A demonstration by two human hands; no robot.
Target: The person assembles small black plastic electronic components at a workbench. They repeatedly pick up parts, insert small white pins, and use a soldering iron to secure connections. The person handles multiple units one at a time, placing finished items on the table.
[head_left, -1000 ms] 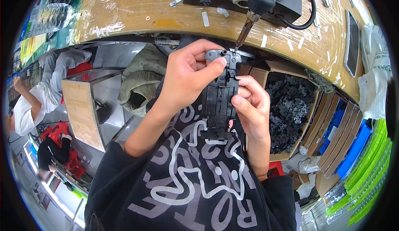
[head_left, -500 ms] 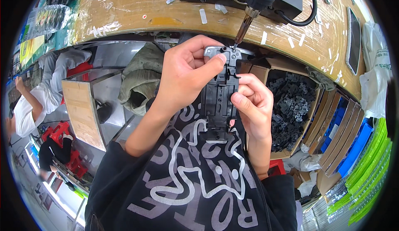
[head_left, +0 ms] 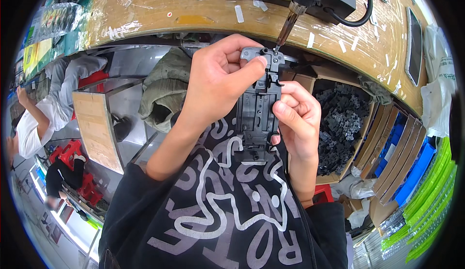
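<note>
A long black plastic housing [head_left: 260,107] with ribs and slots is held upright in front of my chest. My left hand [head_left: 218,75] grips its upper end, the thumb lying across the front and the fingers behind. Lower down, my right hand [head_left: 299,114] pinches the right edge between thumb and curled fingers. A powered screwdriver [head_left: 291,18] slants down from above, its bit at the housing's upper right corner, by a small round screw spot. Whether the bit touches the screw, I cannot tell.
Behind the screwdriver, a black box [head_left: 339,1] with a knob and cable stands on the wooden bench [head_left: 160,2]. A carton of small black parts [head_left: 341,123] is at right, beside cardboard dividers [head_left: 395,157] and green strips [head_left: 428,186]. Two people sit at far left.
Both hands have shifted slightly upward and right with the housing, bringing its upper right corner closer under the screwdriver bit. The grips look the same.
</note>
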